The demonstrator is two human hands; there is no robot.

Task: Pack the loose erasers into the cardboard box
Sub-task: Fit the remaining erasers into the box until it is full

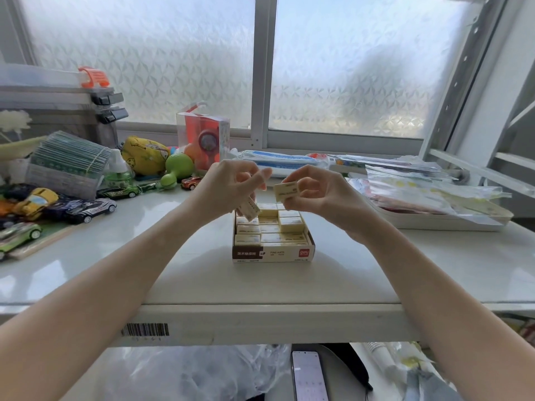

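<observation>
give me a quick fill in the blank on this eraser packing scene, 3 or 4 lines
1. Each hand holds one ____: the left hand low over the box's far left corner, the right hand higher up.
2. The cardboard box sits on the white ____.
3. The toy cars lie to the ____ of the box.
4. The box's top is ____, showing rows of erasers.

Missing words: eraser; table; left; open
</observation>
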